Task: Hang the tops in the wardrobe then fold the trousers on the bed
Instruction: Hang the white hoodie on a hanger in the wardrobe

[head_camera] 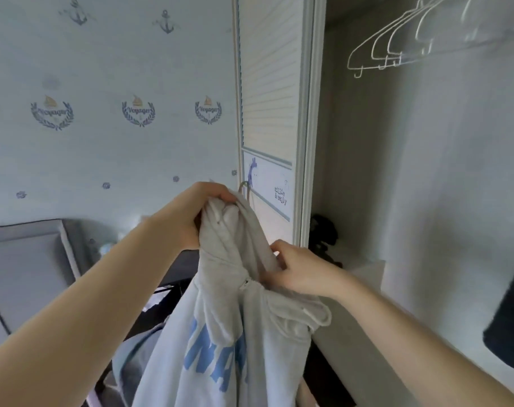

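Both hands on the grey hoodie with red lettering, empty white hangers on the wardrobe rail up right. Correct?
Not quite: the lettering is blue, not red, as the head view shows. The rest holds: the left hand and right hand both grip the grey hoodie, and the empty white hangers hang up right in the wardrobe.

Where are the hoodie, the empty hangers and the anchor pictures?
hoodie [220, 348]: head view, on the front with the blue letters.
empty hangers [396, 45]: head view, on a white wire arm.
anchor pictures [166, 22]: head view, on one wallpaper anchor.
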Demonstrator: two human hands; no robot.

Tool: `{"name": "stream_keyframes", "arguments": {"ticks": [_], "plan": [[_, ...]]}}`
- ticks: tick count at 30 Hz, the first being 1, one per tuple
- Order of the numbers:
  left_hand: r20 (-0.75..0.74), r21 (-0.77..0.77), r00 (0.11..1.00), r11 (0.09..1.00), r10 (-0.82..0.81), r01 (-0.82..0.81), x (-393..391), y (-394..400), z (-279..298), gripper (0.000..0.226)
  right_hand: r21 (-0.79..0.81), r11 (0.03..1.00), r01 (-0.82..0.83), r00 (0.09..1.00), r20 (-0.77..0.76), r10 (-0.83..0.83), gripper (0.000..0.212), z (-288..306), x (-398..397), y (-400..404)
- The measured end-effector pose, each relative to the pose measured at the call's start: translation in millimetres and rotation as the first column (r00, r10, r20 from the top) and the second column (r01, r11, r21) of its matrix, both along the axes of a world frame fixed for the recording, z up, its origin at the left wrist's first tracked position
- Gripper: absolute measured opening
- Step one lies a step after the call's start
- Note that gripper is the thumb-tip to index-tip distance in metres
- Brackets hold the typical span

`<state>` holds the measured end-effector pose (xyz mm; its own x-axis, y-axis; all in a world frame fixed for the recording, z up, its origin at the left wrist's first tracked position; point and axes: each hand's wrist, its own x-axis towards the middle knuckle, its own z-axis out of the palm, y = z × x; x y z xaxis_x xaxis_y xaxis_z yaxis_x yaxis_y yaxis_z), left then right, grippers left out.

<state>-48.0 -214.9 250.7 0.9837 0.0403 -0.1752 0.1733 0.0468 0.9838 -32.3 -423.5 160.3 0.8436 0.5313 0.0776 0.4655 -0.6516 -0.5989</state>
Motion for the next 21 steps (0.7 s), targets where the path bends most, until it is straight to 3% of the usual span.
{"name": "stream_keyframes", "arguments": {"ticks": [1,6,9,13,16,17,19,20,21], "plan": [[-0.009,0.006,0.999,0.999,-0.043,0.043,9,-2,-2,0.007,-0.005,0.999,0.045,0.998,0.046,-0.045,0.026,-7,7,-7],[-0.072,0.183,0.994,0.978,-0.084,0.096,61,-7,-10,0.017,0.282,0.91,0.305,0.941,0.062,-0.334,0.046,-2,30,-50],[-0.123,0.192,0.973,0.957,-0.196,0.217,92,-9,-18,0.052,0.458,0.819,0.346,0.882,0.139,-0.45,0.049,14,40,-66],[-0.073,0.384,0.909,0.829,-0.411,0.406,134,-20,-27,0.081,0.642,0.649,0.409,0.791,0.106,-0.603,0.051,26,53,-70],[-0.182,0.585,0.794,0.585,-0.581,0.562,163,-30,-33,0.102,0.712,0.573,0.406,0.775,0.063,-0.628,0.05,49,60,-69],[-0.258,0.688,0.771,0.449,-0.583,0.57,169,-32,-34,0.108,0.703,0.584,0.406,0.77,0.081,-0.633,0.05,56,60,-67],[-0.397,0.844,0.697,0.062,-0.598,0.533,185,-46,-35,0.115,0.678,0.601,0.423,0.741,0.123,-0.66,0.051,71,61,-65],[-0.427,0.871,0.66,-0.084,-0.618,0.485,190,-55,-38,0.111,0.671,0.607,0.427,0.734,0.135,-0.666,0.052,76,61,-64],[-0.424,0.883,0.609,-0.157,-0.671,0.442,194,-66,-39,0.101,0.661,0.606,0.443,0.72,0.141,-0.679,0.053,81,60,-65]]}}
